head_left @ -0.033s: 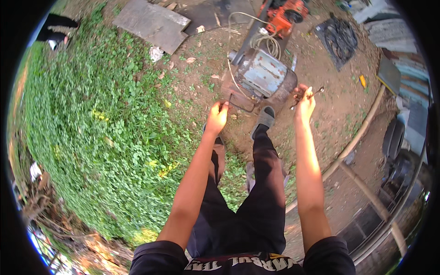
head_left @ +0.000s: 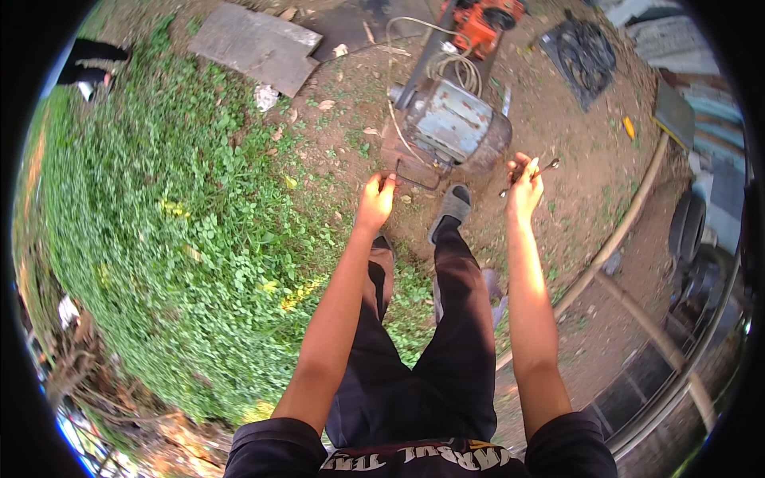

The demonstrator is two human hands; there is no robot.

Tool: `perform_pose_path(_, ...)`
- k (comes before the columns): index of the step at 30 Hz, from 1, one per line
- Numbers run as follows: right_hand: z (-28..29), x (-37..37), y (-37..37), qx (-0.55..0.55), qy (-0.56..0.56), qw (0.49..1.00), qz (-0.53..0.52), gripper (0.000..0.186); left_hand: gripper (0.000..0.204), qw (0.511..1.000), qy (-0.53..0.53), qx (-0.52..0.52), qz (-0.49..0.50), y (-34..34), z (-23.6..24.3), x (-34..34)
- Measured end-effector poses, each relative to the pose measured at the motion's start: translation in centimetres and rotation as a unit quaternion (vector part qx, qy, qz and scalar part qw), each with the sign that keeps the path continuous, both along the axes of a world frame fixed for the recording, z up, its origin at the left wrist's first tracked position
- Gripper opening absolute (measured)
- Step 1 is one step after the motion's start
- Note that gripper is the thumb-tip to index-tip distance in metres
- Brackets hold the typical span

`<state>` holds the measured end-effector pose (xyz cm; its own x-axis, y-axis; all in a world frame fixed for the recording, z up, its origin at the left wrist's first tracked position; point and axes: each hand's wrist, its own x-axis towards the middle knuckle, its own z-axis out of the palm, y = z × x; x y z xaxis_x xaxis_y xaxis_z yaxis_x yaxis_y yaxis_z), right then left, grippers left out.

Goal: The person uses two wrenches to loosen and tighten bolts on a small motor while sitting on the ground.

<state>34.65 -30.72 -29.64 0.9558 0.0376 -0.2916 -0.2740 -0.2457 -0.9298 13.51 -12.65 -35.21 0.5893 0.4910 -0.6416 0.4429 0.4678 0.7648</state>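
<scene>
My right hand [head_left: 523, 190] is closed round a metal wrench [head_left: 550, 166], whose ends stick out on both sides of the fingers. Thumb and fingers of my left hand [head_left: 374, 202] are pressed together beside a thin bent metal bar [head_left: 417, 184] at the near edge of the motor's base. What the left fingers pinch is hidden. Between and beyond both hands sits a worn blue-grey electric motor [head_left: 450, 123] with rust patches. A pale cable [head_left: 401, 131] runs along its left side and lies coiled behind it.
An orange machine [head_left: 482, 28] stands behind the motor. Boards [head_left: 255, 48] lie far left, a black plastic sheet [head_left: 580, 60] far right. A yellow object [head_left: 629, 127] rests on the dirt. Grass [head_left: 183, 239] covers the left; a bamboo pole [head_left: 625, 227] crosses the right. Another person's legs [head_left: 94, 60] show far left.
The whole view has shifted slightly, so the motor and ground sit a little further left and up. Both hands keep nearly the same pose, the wrench still in the right.
</scene>
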Motion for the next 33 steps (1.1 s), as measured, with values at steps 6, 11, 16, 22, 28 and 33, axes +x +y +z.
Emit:
perform_pose_path(6, 0.4, -13.2, -11.7, -0.043, 0.128, 0.976, -0.169, 0.044, 0.026, 0.987, 0.001, -0.060, -0.146, -5.3, -0.2, 0.4)
perform_pose_path(11, -2.1, -22.6, -23.6, -0.267, 0.144, 0.928, -0.217, 0.047, 0.024, 0.961, -0.033, -0.060, -0.270, -14.0, -1.0, -0.4)
perform_pose_path(16, -8.1, -32.6, -37.7, -0.495, 0.175, 0.843, -0.115, 0.043, 0.026, 0.930, -0.025, -0.015, -0.367, -23.5, -1.6, -4.4)
perform_pose_path(22, -15.5, -40.2, -49.3, -0.373, 0.233, 0.883, -0.166, 0.043, 0.027, 0.914, -0.001, 0.031, -0.404, -33.1, -3.6, -12.7)
perform_pose_path(28, -19.1, -45.5, -52.9, -0.445, 0.156, 0.848, 0.241, 0.036, 0.025, 0.919, 0.032, 0.027, -0.393, -42.7, -12.3, -24.0)
perform_pose_path(33, -22.3, -49.7, -55.3, -0.474, 0.153, 0.777, 0.385, 0.044, 0.021, 0.936, 0.023, -0.034, -0.350, -45.4, -15.1, -30.5)
